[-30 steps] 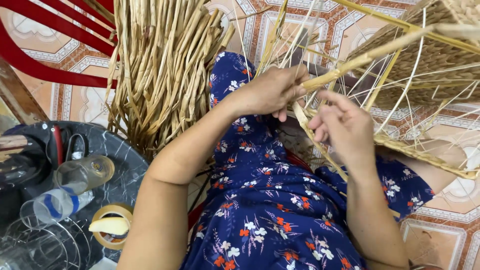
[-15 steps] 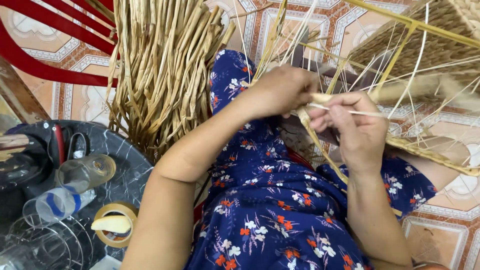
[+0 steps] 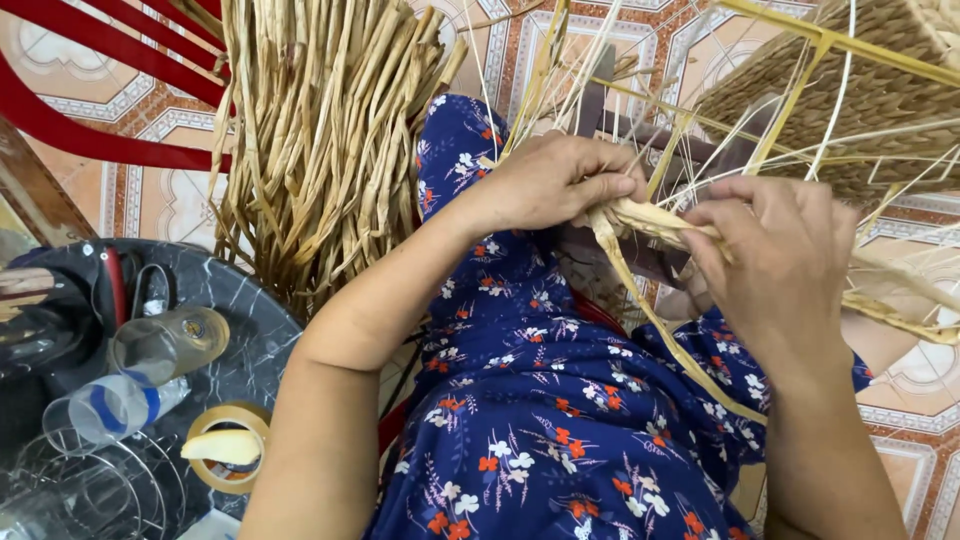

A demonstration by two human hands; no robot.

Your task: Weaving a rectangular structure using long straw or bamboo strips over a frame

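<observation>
My left hand (image 3: 553, 183) and my right hand (image 3: 775, 262) both grip a pale dried straw strand (image 3: 648, 218) stretched between them over my lap. The strand's loose tail hangs down across my blue flowered dress (image 3: 560, 420). A partly woven straw basket (image 3: 850, 110) on a yellow wire frame sits just beyond my right hand at the upper right. Thin pale stakes fan out from it towards my hands.
A big bundle of dried straw (image 3: 320, 130) stands at the upper left beside a red chair frame (image 3: 90, 90). A dark round table (image 3: 240, 330) at the lower left holds a plastic bottle (image 3: 130, 395), a tape roll (image 3: 225, 445) and a wire rack. The floor is patterned tile.
My hands have come closer together on the strand, and my right hand has shifted up and closed over it. The basket has moved little.
</observation>
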